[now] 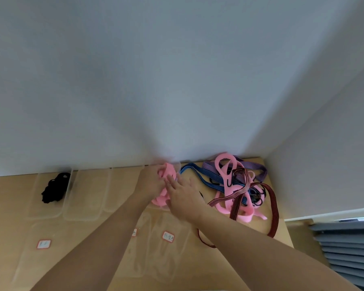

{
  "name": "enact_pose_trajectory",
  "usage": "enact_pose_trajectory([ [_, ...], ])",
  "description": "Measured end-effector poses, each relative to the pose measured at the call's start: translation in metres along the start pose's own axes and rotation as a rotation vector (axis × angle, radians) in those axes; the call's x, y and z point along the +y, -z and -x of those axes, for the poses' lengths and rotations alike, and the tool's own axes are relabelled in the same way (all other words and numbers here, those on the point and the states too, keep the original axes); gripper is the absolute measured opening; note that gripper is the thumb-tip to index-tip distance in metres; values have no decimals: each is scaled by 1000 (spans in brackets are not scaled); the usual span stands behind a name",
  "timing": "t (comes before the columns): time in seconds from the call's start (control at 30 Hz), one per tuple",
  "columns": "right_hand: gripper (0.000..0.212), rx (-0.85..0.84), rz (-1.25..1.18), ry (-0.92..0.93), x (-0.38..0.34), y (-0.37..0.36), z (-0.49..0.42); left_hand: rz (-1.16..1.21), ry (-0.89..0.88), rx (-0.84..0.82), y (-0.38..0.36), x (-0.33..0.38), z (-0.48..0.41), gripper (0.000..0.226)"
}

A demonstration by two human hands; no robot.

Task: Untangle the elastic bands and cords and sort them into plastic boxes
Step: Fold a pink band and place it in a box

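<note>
A bundle of pink elastic band lies in a clear plastic box at the back of the wooden table. My left hand grips the bundle from the left. My right hand lies over it from the right with fingers straight, pressing it down. To the right sits a tangle of pink, blue, purple and dark red striped bands. A black cord fills the leftmost clear box.
Two more clear boxes stand between the black cord's box and my hands. Clear lids with red-edged labels lie at the table's front. A white wall runs behind; a grey slatted surface lies past the table's right edge.
</note>
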State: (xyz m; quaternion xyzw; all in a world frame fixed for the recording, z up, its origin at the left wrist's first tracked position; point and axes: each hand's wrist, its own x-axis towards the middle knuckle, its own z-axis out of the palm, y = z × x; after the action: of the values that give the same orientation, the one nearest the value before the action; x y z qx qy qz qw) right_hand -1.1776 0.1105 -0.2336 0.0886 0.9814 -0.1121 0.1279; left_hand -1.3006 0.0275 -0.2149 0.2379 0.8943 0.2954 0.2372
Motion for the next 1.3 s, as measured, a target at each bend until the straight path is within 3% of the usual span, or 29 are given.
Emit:
enact_pose_trajectory([
  [0.17,69,-50,114,-26,-9,-2,-6,-512,-139,21,4,0,0,20],
  [0.23,70,-64,155,-30,-13,0,-8,-602,-219,49,5,-8,-3,16],
  [0.4,65,-117,246,-41,-19,10,-12,-686,-388,-114,7,-29,-7,43],
  [0.57,63,-138,294,19,-4,19,-12,-913,-377,-301,6,-38,4,73],
  [0.67,60,-157,358,62,9,28,-15,-879,-313,-349,-3,-37,11,72],
  [0.9,65,-205,304,59,4,15,-8,-1008,-304,-265,-18,-39,17,72],
  [1.3,69,-306,391,45,4,24,-19,-1244,-267,-416,-17,-16,0,70],
])
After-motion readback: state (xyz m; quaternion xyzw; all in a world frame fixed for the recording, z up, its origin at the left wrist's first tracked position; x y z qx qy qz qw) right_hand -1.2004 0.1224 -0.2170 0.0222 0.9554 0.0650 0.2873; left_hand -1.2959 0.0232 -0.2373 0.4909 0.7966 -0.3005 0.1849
